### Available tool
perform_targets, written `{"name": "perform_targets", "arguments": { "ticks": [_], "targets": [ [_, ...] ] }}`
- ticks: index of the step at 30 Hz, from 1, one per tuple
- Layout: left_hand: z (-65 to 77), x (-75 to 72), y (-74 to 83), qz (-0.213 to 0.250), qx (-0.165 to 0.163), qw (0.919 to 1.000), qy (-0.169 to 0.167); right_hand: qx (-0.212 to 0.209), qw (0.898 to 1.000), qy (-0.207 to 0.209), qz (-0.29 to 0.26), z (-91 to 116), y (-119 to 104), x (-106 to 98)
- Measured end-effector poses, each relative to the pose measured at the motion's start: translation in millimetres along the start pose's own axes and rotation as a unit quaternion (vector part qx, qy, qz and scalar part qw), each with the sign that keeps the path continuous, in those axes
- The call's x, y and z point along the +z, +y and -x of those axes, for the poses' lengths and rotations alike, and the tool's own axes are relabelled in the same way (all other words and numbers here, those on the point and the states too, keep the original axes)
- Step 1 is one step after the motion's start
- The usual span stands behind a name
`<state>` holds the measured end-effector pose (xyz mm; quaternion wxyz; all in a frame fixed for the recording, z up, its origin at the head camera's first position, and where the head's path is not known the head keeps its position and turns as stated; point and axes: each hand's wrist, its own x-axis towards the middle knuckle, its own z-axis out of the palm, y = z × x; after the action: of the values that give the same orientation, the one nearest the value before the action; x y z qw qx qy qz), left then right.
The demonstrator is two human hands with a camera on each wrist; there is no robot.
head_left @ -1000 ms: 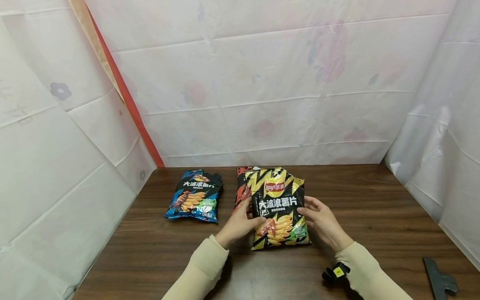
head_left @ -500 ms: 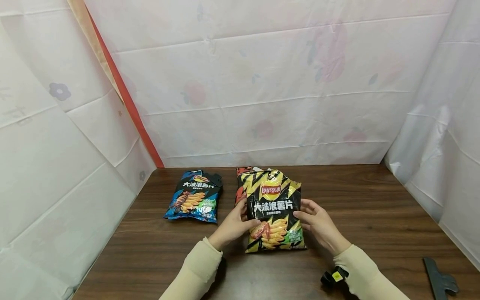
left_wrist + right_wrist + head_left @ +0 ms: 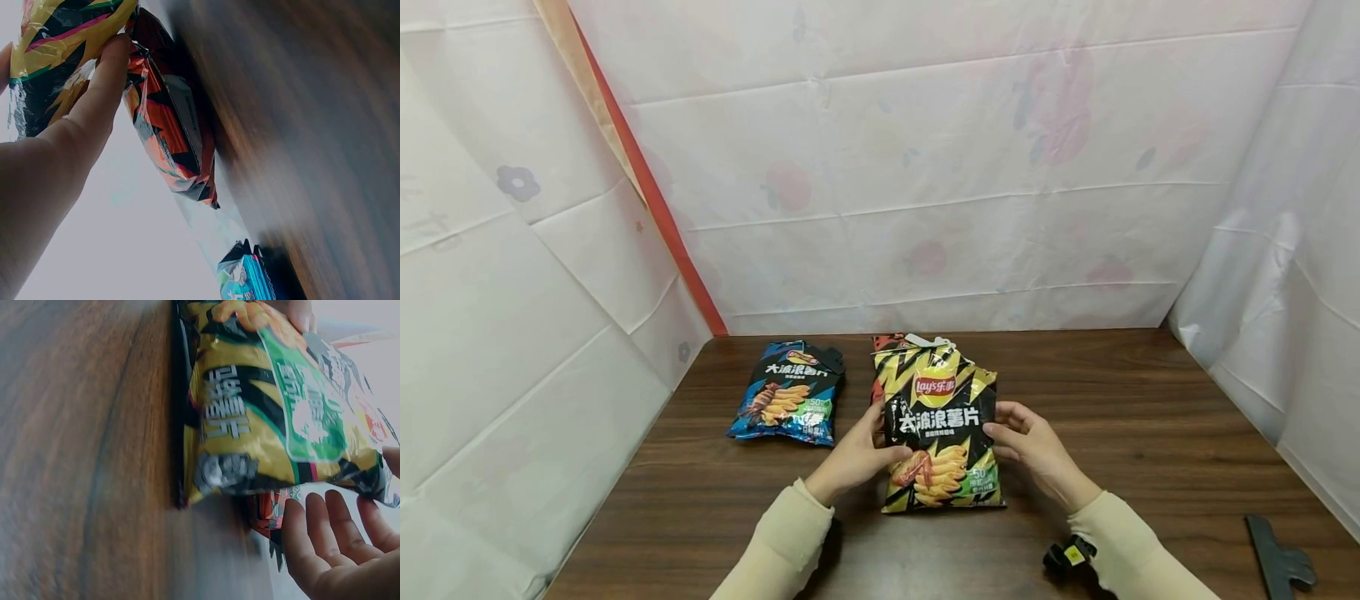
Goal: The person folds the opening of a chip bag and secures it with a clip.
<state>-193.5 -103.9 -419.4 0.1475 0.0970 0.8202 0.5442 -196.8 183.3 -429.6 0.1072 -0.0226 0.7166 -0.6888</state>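
Observation:
A yellow-and-black bag of potato chips [image 3: 936, 433] stands tilted back between my two hands, its printed front towards me. My left hand [image 3: 848, 458] grips its left edge, thumb on the front and fingers behind. At the right edge, my right hand [image 3: 1039, 454] pinches the bag, with the thumb over the front; its other fingers spread out beside the bag in the right wrist view. Behind this bag is a red chip bag [image 3: 165, 125], mostly hidden in the head view. A white piece [image 3: 917, 340] shows at the red bag's top.
On the left of the brown wooden table [image 3: 685, 508] lies a blue chip bag [image 3: 786, 396] with a black clip [image 3: 833, 359] at its top corner. A dark clip [image 3: 1279, 557] lies near the right front. White sheeting [image 3: 925, 208] walls the back and sides.
Both hands have brought the yellow-and-black bag slightly left and nearer to me. More of the white piece behind it now shows. The blue bag and the dark clip have stayed put.

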Motion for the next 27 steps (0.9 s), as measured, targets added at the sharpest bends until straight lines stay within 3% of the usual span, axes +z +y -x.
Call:
{"name": "perform_targets", "arguments": {
  "ticks": [8,27],
  "targets": [
    [4.1,-2.8,4.2,0.001,0.001,1.0,-0.005,-0.008,1.0,0.012,0.014,-3,-10,-5],
    [5.3,-5.4,4.7,0.014,0.021,0.9996,-0.015,-0.047,0.997,0.046,-0.051,-17,-26,-4]
  ]
}}
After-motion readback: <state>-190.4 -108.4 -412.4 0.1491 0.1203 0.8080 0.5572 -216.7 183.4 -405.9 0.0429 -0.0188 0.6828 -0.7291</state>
